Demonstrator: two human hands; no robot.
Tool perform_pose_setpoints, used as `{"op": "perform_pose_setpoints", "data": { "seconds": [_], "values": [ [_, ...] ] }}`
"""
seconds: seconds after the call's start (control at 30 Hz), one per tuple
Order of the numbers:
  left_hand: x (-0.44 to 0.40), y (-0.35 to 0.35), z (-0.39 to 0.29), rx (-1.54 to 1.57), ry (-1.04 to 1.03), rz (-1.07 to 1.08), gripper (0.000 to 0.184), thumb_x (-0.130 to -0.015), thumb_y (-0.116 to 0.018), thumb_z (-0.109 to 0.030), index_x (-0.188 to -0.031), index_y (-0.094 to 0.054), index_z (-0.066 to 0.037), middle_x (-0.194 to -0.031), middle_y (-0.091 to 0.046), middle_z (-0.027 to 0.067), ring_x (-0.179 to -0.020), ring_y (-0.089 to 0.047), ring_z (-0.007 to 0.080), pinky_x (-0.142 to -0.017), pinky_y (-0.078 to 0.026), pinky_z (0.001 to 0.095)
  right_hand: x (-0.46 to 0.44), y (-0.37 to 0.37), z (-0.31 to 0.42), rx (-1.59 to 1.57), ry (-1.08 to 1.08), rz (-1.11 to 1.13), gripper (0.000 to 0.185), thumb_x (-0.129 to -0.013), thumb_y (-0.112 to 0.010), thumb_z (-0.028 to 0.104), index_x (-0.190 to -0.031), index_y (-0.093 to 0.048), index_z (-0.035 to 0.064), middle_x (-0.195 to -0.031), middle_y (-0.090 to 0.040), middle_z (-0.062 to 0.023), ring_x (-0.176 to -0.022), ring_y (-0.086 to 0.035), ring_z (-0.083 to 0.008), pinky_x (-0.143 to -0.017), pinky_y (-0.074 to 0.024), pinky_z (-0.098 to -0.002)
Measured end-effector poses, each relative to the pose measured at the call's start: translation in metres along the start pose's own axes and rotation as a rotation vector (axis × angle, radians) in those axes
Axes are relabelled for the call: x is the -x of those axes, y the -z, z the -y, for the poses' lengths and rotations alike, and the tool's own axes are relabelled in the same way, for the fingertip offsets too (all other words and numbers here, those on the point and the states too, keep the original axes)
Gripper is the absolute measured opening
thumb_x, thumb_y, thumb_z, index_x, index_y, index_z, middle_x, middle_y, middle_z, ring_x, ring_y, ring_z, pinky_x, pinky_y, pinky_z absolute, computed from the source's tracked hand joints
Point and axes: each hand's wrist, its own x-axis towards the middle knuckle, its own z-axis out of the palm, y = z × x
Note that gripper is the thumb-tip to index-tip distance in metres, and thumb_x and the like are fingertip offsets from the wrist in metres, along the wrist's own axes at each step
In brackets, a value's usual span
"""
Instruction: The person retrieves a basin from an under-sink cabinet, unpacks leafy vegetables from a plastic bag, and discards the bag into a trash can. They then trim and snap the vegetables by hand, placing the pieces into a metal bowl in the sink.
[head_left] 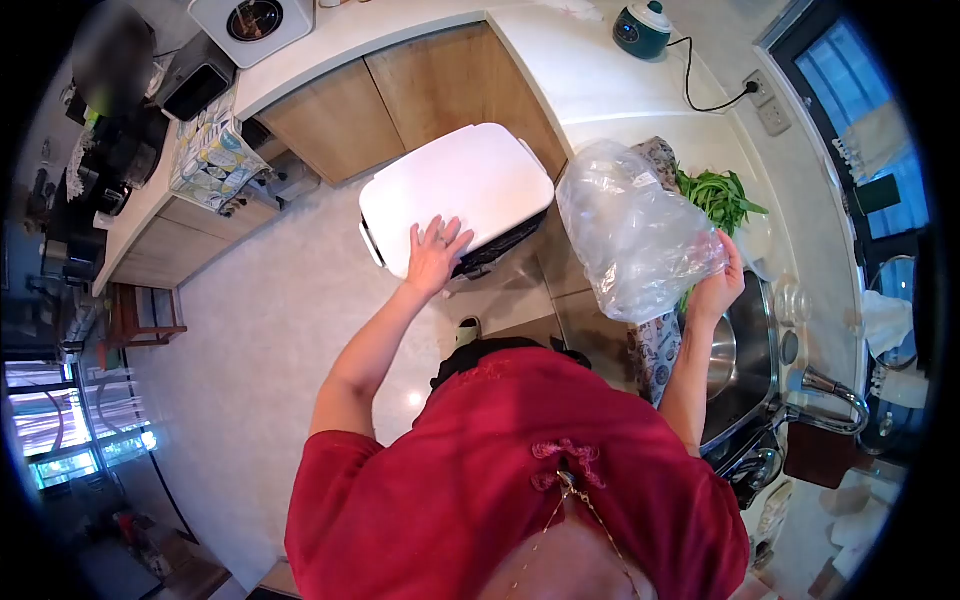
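Note:
My left hand (437,256) lies with its fingers spread on the near edge of a white lid (470,185). The lid tops a bin, and black bag plastic (505,243) shows beneath its near side. At the right, my right hand (718,285) is closed on the edge of a clear plastic bag (630,235), which looks puffed out and hangs over the counter's edge. Green leafy vegetables (722,198) lie on the counter just beyond the bag, partly hidden by it.
A sink (757,360) with a metal bowl (722,358) and a faucet (835,400) is at the right. A green pot (642,30) with a cord stands on the counter (560,75). Wooden cabinets (430,85) are behind the bin. A wooden stool (145,315) stands left.

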Motion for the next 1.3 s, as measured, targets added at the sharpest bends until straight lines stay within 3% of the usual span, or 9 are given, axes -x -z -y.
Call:
{"op": "perform_pose_setpoints", "data": {
  "seconds": [0.23, 0.5, 0.63, 0.77, 0.83, 0.9, 1.03, 1.17, 1.3],
  "values": [
    [-0.062, 0.094, 0.051, -0.079, -0.013, -0.524, 0.038, -0.071, -0.060, -0.007, -0.107, -0.060, -0.017, -0.101, -0.063, 0.0022, -0.092, -0.055, 0.0216, -0.085, -0.036, 0.0460, -0.003, -0.026, 0.004, 0.027, 0.057, 0.085, 0.023, -0.081, -0.056, -0.002, -0.104, -0.057, -0.0039, -0.095, -0.062, -0.0101, -0.081, -0.060, -0.0145, -0.074, -0.0488, -0.0244],
    [-0.135, 0.151, 0.116, -0.362, 0.192, -0.817, 0.042, -0.075, -0.060, -0.007, -0.116, -0.055, -0.018, -0.116, -0.055, 0.0118, -0.101, -0.053, 0.0254, -0.091, -0.036, 0.0389, 0.005, -0.110, 0.026, -0.028, 0.082, 0.285, 0.021, -0.081, -0.053, -0.004, -0.101, -0.060, -0.0026, -0.094, -0.062, -0.0076, -0.084, -0.058, -0.0116, -0.074, -0.0456, -0.0213],
    [-0.087, 0.156, 0.035, 1.211, 0.196, -0.478, 0.062, -0.071, -0.072, -0.028, -0.123, -0.045, -0.006, -0.118, -0.051, 0.0090, -0.113, -0.045, 0.0251, -0.094, -0.036, 0.0409, 0.019, -0.163, 0.038, -0.080, 0.124, 0.417, 0.020, -0.082, -0.053, -0.004, -0.100, -0.060, -0.0034, -0.094, -0.062, -0.0078, -0.085, -0.058, -0.0116, -0.076, -0.0456, -0.0221],
    [-0.013, 0.153, -0.032, 1.460, 0.204, -0.318, 0.086, -0.057, -0.081, -0.040, -0.125, -0.040, -0.007, -0.133, -0.033, 0.0082, -0.119, -0.038, 0.0219, -0.095, -0.034, 0.0393, 0.029, -0.204, 0.027, -0.160, 0.029, 0.465, 0.019, -0.082, -0.053, -0.003, -0.100, -0.060, -0.0033, -0.094, -0.062, -0.0077, -0.084, -0.058, -0.0111, -0.076, -0.0458, -0.0222],
    [0.003, 0.153, -0.041, 1.263, 0.250, -0.308, 0.076, -0.066, -0.077, -0.030, -0.127, -0.037, -0.006, -0.138, -0.027, 0.0100, -0.126, -0.029, 0.0222, -0.096, -0.035, 0.0390, 0.036, -0.221, 0.019, -0.221, -0.032, 0.515, 0.022, -0.083, -0.049, -0.005, -0.102, -0.059, -0.0033, -0.093, -0.062, -0.0071, -0.082, -0.058, -0.0107, -0.073, -0.0461, -0.0217],
    [0.005, 0.151, -0.039, 1.174, 0.313, -0.431, 0.057, -0.072, -0.071, -0.016, -0.121, -0.043, -0.004, -0.128, -0.041, 0.0112, -0.119, -0.040, 0.0219, -0.092, -0.039, 0.0358, 0.039, -0.236, 0.004, -0.208, -0.009, 0.558, 0.020, -0.083, -0.051, -0.003, -0.101, -0.060, -0.0029, -0.094, -0.062, -0.0064, -0.082, -0.058, -0.0100, -0.073, -0.0457, -0.0211],
    [0.001, 0.137, 0.010, 1.251, 0.551, -0.641, 0.024, -0.078, -0.055, 0.001, -0.101, -0.053, 0.000, -0.092, -0.060, 0.0049, -0.087, -0.057, 0.0143, -0.080, -0.044, 0.0251, 0.039, -0.258, -0.013, -0.131, 0.101, 0.662, 0.022, -0.079, -0.058, -0.001, -0.101, -0.062, 0.0009, -0.086, -0.064, -0.0027, -0.075, -0.057, -0.0081, -0.069, -0.0461, -0.0211],
    [-0.013, 0.125, 0.056, 1.538, 0.574, -0.764, 0.032, -0.068, -0.041, 0.016, -0.092, -0.047, -0.005, -0.108, -0.057, 0.0152, -0.101, -0.053, 0.0207, -0.084, -0.042, 0.0293, 0.018, -0.253, -0.041, 0.263, 0.264, 1.032, 0.035, -0.069, -0.067, 0.003, -0.103, -0.063, 0.0090, -0.072, -0.058, -0.0026, -0.064, -0.051, -0.0095, -0.063, -0.0442, -0.0241],
    [-0.025, 0.113, 0.073, 1.627, 0.591, -0.732, 0.036, -0.065, -0.039, 0.018, -0.090, -0.046, -0.007, -0.111, -0.055, 0.0167, -0.106, -0.051, 0.0220, -0.088, -0.041, 0.0299, 0.013, -0.245, -0.047, 0.329, 0.038, 1.297, 0.042, -0.064, -0.074, 0.009, -0.105, -0.062, 0.0093, -0.065, -0.052, 0.0000, -0.063, -0.047, -0.0091, -0.061, -0.0407, -0.0242]
  ]
}}
